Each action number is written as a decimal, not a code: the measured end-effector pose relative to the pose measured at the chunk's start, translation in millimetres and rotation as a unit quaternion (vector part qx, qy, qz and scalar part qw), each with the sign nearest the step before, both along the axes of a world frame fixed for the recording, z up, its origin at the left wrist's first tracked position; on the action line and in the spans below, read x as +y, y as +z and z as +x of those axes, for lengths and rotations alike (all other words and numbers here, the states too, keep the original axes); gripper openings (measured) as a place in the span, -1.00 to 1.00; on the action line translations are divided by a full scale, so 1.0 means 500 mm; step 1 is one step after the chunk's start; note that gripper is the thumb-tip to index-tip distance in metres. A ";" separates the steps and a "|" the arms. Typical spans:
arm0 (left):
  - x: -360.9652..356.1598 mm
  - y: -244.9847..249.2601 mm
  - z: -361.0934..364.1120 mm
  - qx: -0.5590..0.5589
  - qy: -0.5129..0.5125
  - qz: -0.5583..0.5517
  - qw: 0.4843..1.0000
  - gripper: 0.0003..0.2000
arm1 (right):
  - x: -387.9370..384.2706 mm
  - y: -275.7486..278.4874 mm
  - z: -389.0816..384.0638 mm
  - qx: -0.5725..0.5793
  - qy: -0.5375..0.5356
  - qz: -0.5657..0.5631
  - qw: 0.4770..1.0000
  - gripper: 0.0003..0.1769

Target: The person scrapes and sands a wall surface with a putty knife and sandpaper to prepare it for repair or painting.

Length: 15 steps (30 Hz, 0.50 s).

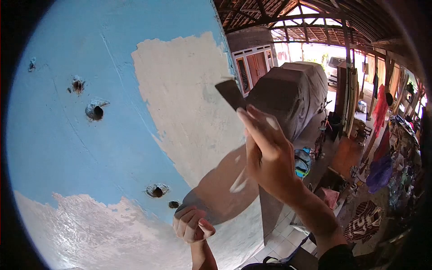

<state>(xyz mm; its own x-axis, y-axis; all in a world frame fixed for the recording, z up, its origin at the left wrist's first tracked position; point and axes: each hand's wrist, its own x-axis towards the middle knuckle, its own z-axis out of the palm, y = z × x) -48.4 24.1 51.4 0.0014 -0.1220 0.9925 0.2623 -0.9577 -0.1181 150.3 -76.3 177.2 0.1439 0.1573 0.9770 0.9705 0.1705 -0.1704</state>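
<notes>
My right hand [272,155] is raised at the wall's edge, its fingers wrapped round a putty knife [230,94]. The dark, flat blade points up and left, close to the wall's corner; its handle is hidden in my hand. Lower down, my left hand [192,223] is closed in a fist against or just in front of the wall. Whatever it holds, if anything, is hidden. In front of me the blue painted wall [67,148] has a large bare, scraped patch [180,85] and another pale patch [99,231] along the bottom. My arm's shadow falls across the bare patch.
Several holes pit the blue paint, among them a deep hole [96,111] and a lower hole [157,191]. Right of the wall's edge stands a covered vehicle [292,94], with a bicycle [320,139] beside it. Clothes and clutter [398,166] fill the far right.
</notes>
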 end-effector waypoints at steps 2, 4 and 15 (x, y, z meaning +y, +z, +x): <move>-0.001 -0.001 -0.003 0.006 0.001 -0.002 1.000 -0.77 | 0.006 0.014 0.000 -0.003 -0.005 0.007 1.000 -0.51; 0.002 0.000 0.001 0.004 -0.005 -0.003 1.000 -0.77 | 0.002 0.006 0.011 -0.006 -0.011 0.005 1.000 -0.52; -0.003 0.000 -0.001 0.007 0.010 -0.005 1.000 -0.77 | 0.014 0.001 0.012 -0.012 0.009 0.020 1.000 -0.52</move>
<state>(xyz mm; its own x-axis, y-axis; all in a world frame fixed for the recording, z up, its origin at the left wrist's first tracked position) -49.1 22.7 51.2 0.0168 -0.1129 0.9935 0.2806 -0.9531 -0.1131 156.2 -69.4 177.6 0.1184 0.1210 0.9856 0.9708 0.1943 -0.1405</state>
